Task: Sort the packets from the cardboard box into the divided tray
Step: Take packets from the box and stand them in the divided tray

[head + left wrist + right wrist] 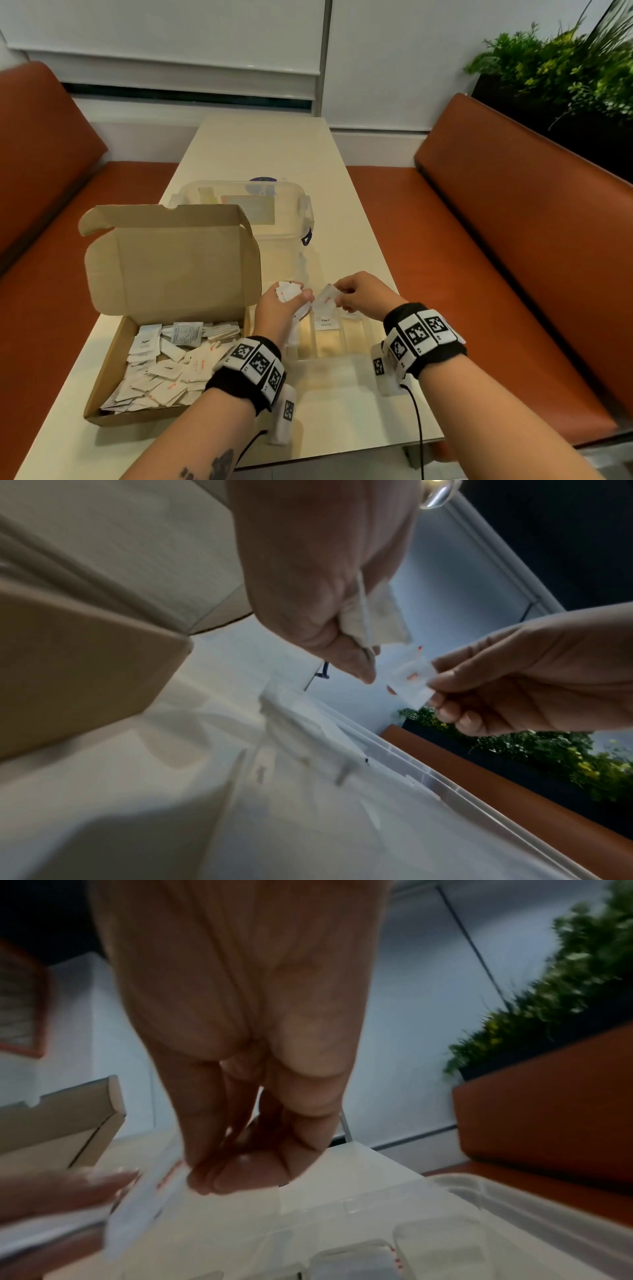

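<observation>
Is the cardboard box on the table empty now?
No, the cardboard box is open and its bottom is covered with many white packets.

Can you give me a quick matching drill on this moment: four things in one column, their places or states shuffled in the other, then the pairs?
Things:
1. cardboard box
2. left hand
3. right hand
4. divided tray

States:
A. pinches one packet with red print
B. clear, on the table under both hands
C. lid up, loose packets inside
D. grips a bunch of packets

Pairs: 1-C, 2-D, 3-A, 4-B
</observation>
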Demonstrator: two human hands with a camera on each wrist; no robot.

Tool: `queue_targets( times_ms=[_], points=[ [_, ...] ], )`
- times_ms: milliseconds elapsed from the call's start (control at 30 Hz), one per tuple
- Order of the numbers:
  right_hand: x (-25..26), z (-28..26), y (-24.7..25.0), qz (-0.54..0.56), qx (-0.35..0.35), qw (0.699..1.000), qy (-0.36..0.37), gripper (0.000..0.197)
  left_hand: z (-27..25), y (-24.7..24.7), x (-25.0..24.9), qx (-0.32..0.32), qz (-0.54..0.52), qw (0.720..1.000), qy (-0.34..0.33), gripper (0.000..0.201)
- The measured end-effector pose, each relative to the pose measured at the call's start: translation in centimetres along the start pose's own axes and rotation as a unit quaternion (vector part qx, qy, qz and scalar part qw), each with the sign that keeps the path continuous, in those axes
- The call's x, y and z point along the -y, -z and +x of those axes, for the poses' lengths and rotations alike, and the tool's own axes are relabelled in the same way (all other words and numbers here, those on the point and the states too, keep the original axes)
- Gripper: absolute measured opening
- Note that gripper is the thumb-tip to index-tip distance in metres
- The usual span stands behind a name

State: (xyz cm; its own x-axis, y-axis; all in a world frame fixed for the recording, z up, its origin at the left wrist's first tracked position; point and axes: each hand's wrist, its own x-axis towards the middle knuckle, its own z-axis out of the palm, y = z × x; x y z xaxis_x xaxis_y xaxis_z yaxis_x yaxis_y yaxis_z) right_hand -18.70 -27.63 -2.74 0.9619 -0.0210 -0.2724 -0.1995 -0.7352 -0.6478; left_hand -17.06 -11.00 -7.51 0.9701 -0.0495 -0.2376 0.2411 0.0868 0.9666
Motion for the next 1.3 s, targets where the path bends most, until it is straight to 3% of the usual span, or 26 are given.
queue_targets(
  times_ms=[100,167,233,300,400,500,633,833,1000,1167,1300],
  points=[
    [0.5,0.3,0.1,-0.041,0.013,0.999,-0.002,0.022,0.1,-0.2,-0.3,0.024,0.071,0.997,-0.036,0.022],
    [0.8,0.3,0.2,-0.079,0.026,0.997,0.004,0.011,0.3,0.0,-0.2,0.037,0.121,0.990,-0.058,0.019],
    [1.0,0.5,0.3,-0.124,0.048,0.991,0.014,0.020,0.4,0.3,0.0,0.036,0.182,0.979,-0.082,0.015],
    [1.0,0.5,0.2,-0.142,0.064,0.988,0.015,0.010,0.4,0.4,0.2,0.040,0.203,0.974,-0.088,0.015],
    [0.9,0.8,-0.2,-0.135,0.057,0.989,0.020,0.028,0.4,0.1,0.3,0.061,0.183,0.978,-0.080,0.019],
    [0.8,0.9,-0.5,-0.090,0.026,0.995,0.025,0.033,0.4,0.0,0.4,0.066,0.177,0.979,-0.071,0.021],
    [0.6,0.9,-0.8,-0.028,-0.016,0.999,0.040,0.028,0.3,0.3,0.8,0.063,0.173,0.980,-0.069,0.019],
    [1.0,0.5,-1.0,-0.058,0.045,0.996,0.054,0.016,0.3,0.2,0.4,0.060,0.166,0.983,-0.049,0.025],
    [0.6,0.4,-1.8,0.018,-0.017,0.999,0.034,0.018,0.1,0.0,0.2,0.047,0.133,0.989,-0.038,0.022],
    [-0.1,0.1,-2.8,0.107,-0.020,0.994,0.007,0.016,-0.3,0.2,0.4,0.019,0.096,0.995,-0.029,0.022],
    [-1.3,0.3,-1.5,0.054,-0.102,0.993,0.006,0.006,-1.0,0.3,0.4,0.021,-0.047,0.998,0.048,0.020]
  ],
)
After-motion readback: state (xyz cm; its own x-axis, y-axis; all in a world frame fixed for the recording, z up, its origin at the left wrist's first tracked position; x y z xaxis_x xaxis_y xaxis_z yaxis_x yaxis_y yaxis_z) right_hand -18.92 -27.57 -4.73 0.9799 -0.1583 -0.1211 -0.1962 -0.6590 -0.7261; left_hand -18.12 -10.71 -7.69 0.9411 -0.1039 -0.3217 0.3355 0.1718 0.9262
